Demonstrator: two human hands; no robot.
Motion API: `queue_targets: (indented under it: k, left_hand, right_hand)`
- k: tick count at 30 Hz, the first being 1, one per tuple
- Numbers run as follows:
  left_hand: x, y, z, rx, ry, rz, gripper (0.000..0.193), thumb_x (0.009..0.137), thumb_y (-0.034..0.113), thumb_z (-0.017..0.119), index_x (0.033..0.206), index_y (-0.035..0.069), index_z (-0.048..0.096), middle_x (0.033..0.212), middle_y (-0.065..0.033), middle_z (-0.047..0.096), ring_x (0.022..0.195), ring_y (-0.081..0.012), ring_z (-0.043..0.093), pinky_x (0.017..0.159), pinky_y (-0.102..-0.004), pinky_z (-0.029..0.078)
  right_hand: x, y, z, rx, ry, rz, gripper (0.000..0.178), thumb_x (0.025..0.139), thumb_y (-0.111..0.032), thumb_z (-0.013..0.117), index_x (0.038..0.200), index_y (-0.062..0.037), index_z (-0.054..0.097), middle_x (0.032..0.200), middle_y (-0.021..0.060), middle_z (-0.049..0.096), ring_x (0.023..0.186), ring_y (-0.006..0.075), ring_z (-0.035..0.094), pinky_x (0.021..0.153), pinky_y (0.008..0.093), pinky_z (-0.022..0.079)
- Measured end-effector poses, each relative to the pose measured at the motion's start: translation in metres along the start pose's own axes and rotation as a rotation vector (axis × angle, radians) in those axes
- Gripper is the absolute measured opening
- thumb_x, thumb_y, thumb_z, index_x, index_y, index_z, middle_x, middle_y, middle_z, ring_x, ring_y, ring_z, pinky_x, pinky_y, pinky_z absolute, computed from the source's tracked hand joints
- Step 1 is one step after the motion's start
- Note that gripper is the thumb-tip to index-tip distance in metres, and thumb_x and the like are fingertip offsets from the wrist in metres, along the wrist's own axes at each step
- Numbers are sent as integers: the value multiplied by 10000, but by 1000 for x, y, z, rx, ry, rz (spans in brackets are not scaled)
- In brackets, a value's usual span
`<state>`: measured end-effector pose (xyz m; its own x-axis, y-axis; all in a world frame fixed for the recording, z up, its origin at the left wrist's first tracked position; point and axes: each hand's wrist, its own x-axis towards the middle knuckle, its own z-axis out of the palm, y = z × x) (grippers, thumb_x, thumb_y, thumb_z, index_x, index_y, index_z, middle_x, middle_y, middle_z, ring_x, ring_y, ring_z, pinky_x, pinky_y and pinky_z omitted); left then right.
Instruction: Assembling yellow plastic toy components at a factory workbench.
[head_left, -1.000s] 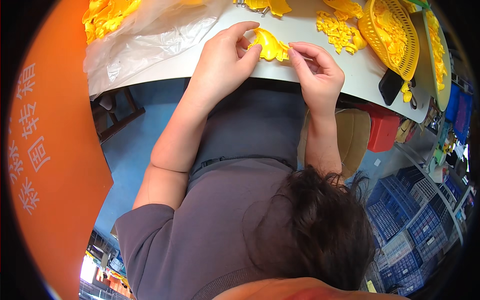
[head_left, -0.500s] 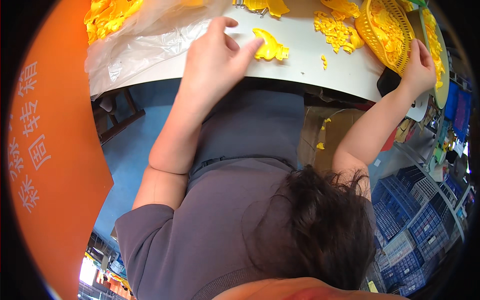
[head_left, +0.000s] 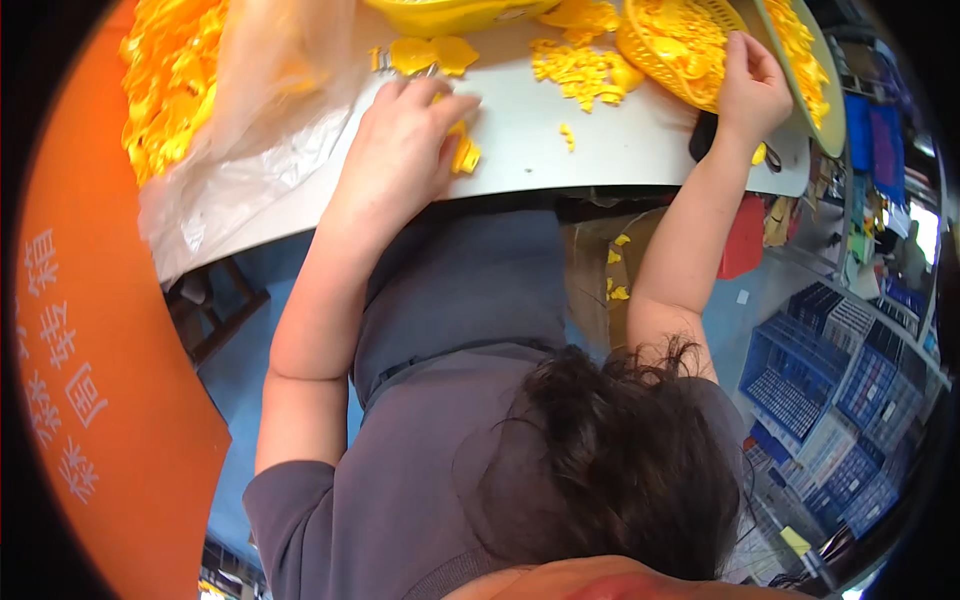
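Note:
My left hand [head_left: 400, 145] is low over the table, its fingers spread and bent forward above a glossy yellow plastic part [head_left: 466, 155]. The hand covers most of that part, and its thumb is hidden. Beyond the fingertips are flat yellow pieces [head_left: 435, 55] with small metal pins [head_left: 379, 60] beside them. At the right, my right hand [head_left: 755, 90] is raised by the rim of a yellow perforated basket [head_left: 640, 55] full of small yellow pieces. Its thumb and fingers are pinched together; anything between them is too small to make out.
A clear plastic bag [head_left: 270, 140] and a heap of yellow parts [head_left: 170, 90] are at the left, by an orange box [head_left: 120, 330]. Loose yellow pieces [head_left: 585, 75] lie left of the basket. A yellow tub [head_left: 440, 15] stands at the back. Blue crates [head_left: 800, 380] are at lower right.
The whole view has shifted, so the table appears farther left and lower. My left hand has moved right, over the yellow part. My right hand stays pinched beside the basket.

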<state>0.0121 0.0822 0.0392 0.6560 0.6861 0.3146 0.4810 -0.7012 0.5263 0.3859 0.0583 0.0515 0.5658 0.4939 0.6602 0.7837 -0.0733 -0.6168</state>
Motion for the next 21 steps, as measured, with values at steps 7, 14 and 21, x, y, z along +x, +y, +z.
queue_targets:
  k: [7, 14, 21]
  left_hand:
    - [-14, 0, 18, 16, 24, -59, 200, 758, -13, 662, 948, 37, 698, 1026, -165, 631, 955, -360, 607, 853, -417, 510]
    - [-32, -10, 12, 55, 110, -567, 192, 829, 135, 684, 757, -16, 589, 724, -172, 598, 689, -341, 601, 663, -424, 496]
    - [-25, -10, 11, -8, 143, -558, 139, 813, 97, 675, 786, -18, 601, 799, -167, 609, 711, -328, 606, 680, -416, 497]
  right_hand:
    - [58, 50, -67, -49, 153, 129, 228, 876, -172, 745, 966, 37, 726, 817, 94, 739, 710, 131, 699, 686, 227, 555]
    - [142, 65, -86, 116, -61, 191, 262, 862, -181, 764, 1023, 23, 731, 912, 76, 728, 784, 124, 693, 730, 234, 555]
    - [53, 19, -11, -114, -930, 134, 353, 881, -286, 735, 1101, -10, 715, 987, 65, 720, 888, 118, 678, 751, 251, 536]
